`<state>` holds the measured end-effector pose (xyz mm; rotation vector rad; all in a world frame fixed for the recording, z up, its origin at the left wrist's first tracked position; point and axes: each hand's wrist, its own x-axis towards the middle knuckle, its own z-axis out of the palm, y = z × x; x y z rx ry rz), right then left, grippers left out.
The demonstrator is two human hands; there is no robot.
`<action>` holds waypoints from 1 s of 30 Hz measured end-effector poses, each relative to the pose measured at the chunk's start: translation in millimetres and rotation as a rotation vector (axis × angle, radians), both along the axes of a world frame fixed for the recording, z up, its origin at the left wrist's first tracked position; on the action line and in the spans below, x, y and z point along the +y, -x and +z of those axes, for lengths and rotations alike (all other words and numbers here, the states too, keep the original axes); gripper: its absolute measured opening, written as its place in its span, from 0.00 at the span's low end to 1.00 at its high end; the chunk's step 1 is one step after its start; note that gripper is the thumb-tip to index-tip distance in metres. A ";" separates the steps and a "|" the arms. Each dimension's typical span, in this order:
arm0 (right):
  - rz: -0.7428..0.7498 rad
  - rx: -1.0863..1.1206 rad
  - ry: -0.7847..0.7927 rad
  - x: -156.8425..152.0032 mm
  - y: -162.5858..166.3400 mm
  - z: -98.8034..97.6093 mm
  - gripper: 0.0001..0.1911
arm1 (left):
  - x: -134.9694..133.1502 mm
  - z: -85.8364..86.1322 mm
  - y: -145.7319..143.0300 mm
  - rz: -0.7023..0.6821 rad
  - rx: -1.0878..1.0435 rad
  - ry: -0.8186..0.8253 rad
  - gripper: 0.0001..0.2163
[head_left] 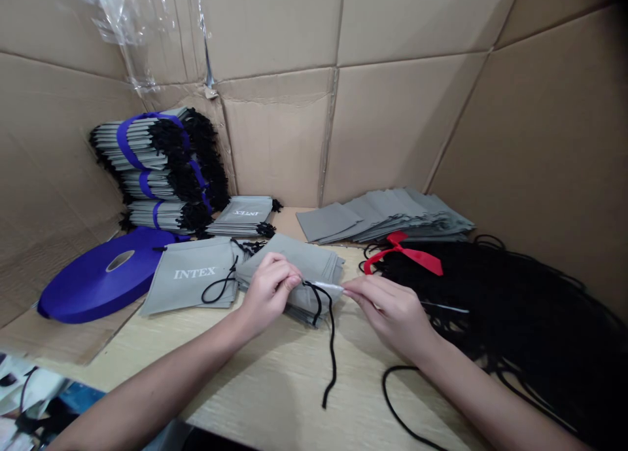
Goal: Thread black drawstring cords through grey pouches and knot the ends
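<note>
Head view: your left hand (272,284) pinches the edge of a gray pouch (301,254) at mid-counter (275,372), and your right hand (395,307) has its fingertips closed on the end of a pale strip (328,286) there. Black cord (332,346) dangles between your hands; an INTEX pouch (189,281) lies left, dark cords (530,307) right.

The pouches (297,256) look matt cloth, the tabletop (265,385) smooth wood, the walls (402,124) cardboard.
</note>
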<state>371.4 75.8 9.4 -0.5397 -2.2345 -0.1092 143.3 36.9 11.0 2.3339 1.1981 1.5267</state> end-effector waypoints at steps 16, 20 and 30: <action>-0.074 -0.071 -0.071 -5.2 1.4 -0.5 0.07 | -1.0 1.6 -2.2 0.008 -0.012 0.024 0.09; -0.101 -0.083 -0.111 -8.1 2.4 -0.4 0.07 | -1.9 2.7 -3.4 0.002 0.011 0.020 0.09; -0.131 -0.149 -0.613 -12.1 -3.3 4.4 0.15 | -4.2 10.0 -5.7 0.004 0.114 0.136 0.08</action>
